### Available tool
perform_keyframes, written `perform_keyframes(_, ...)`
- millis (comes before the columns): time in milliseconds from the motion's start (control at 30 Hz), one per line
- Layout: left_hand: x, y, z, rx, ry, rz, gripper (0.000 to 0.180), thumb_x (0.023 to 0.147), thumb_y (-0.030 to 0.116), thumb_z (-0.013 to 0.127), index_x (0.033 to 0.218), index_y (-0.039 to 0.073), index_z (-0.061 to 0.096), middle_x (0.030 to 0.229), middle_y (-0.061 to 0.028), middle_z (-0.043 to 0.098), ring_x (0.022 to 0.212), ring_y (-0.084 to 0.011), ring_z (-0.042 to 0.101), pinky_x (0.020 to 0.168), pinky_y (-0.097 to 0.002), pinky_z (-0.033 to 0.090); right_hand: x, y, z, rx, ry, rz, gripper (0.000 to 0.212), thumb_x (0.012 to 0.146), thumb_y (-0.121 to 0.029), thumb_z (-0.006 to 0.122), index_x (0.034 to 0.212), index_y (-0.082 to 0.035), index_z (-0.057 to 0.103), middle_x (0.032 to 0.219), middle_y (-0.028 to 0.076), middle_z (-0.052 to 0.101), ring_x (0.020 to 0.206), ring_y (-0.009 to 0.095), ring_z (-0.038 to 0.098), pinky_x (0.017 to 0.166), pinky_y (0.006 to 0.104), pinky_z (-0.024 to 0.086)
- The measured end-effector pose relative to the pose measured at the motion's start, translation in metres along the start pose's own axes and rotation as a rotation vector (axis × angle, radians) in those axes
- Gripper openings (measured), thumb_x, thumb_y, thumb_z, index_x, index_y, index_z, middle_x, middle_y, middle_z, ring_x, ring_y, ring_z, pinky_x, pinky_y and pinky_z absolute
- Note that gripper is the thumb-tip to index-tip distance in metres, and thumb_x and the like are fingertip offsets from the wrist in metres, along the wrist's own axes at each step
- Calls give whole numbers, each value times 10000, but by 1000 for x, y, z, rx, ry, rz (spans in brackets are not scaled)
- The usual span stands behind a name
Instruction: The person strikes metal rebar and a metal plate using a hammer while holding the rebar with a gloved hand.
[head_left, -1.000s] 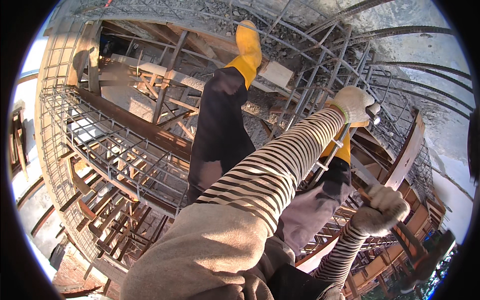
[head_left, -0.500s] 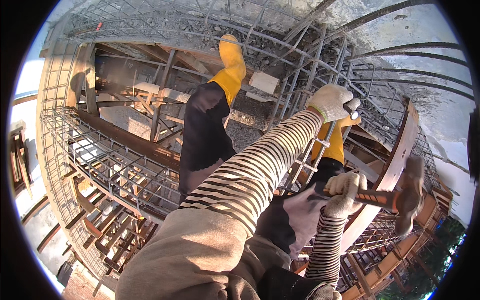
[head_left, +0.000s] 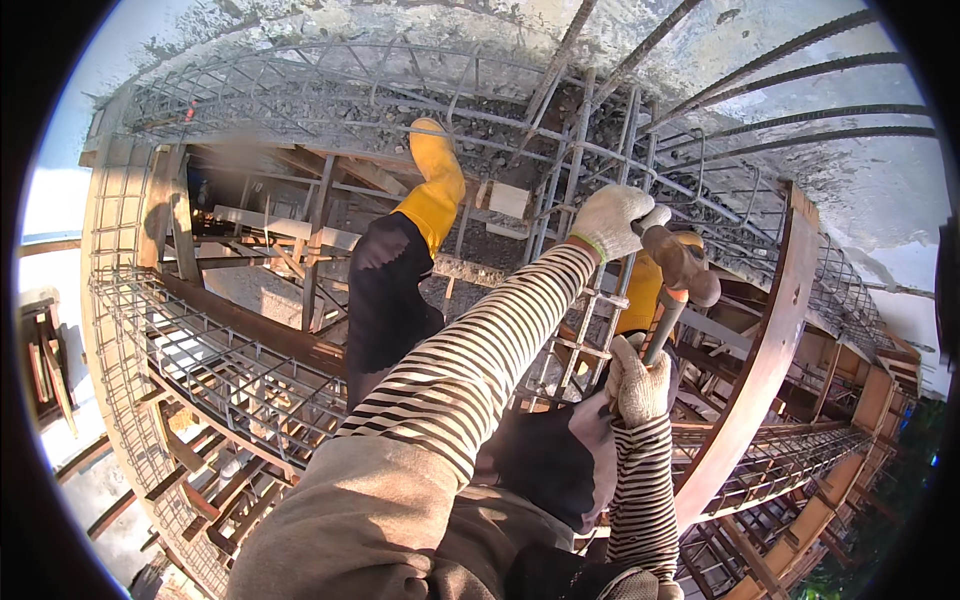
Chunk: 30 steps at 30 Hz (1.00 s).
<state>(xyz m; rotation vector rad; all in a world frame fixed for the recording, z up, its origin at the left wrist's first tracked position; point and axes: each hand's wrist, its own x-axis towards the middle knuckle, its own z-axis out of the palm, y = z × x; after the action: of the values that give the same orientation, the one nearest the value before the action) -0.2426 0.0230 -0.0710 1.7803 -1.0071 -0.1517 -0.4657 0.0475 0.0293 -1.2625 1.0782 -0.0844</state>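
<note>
My left hand (head_left: 608, 218), in a white knit glove, is closed around a short metal rod whose round end showed earlier; most of it is now hidden. It is beside upright rebar (head_left: 578, 150) and above one yellow boot. My right hand (head_left: 640, 385), gloved as well, grips the handle of a hammer (head_left: 680, 268). The hammer head is up against the left hand's thumb side, over the rod's end; whether they touch I cannot tell. Both forearms wear black-and-white striped sleeves.
Yellow boots (head_left: 435, 165) stand among the bars and timbers. A rebar cage (head_left: 250, 370) runs along the left, and a curved wooden board (head_left: 765, 360) rises on the right. Thick bent bars (head_left: 800, 110) stick out at upper right. Gaps between timbers drop to a lower level.
The hammer has swung from the right, up and leftward, to the rod in my left hand. My view has shifted slightly, and the left hand keeps its grip.
</note>
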Motion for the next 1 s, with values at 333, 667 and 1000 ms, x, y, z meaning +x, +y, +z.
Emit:
perform_keyframes(333, 0, 4, -6, 72, -51, 11, 353, 897, 305, 730, 695, 46, 602, 729, -178, 605, 751, -411, 604, 716, -512, 488, -15, 23, 4, 399, 33, -562, 120, 1012, -24, 605, 899, -55, 578, 557, -9, 475, 421, 101, 449, 406, 247, 348)
perform_keyframes(667, -10, 27, -49, -30, -26, 115, 452, 919, 199, 756, 610, 24, 478, 576, -125, 421, 502, -270, 423, 512, -418, 349, -77, 50, -62, 135, 78, 144, 237, 990, -188, 719, 862, -35, 592, 571, 0, 544, 434, 82, 509, 401, 245, 401)
perform_keyframes(1000, -27, 3, -36, -185, 336, -193, 348, 1035, 232, 626, 790, -13, 617, 649, -80, 509, 602, -154, 490, 575, -329, 403, -58, 64, -79, 435, 164, 342, 363, 993, -346, 702, 796, -124, 491, 553, 9, 473, 402, 140, 481, 380, 320, 446)
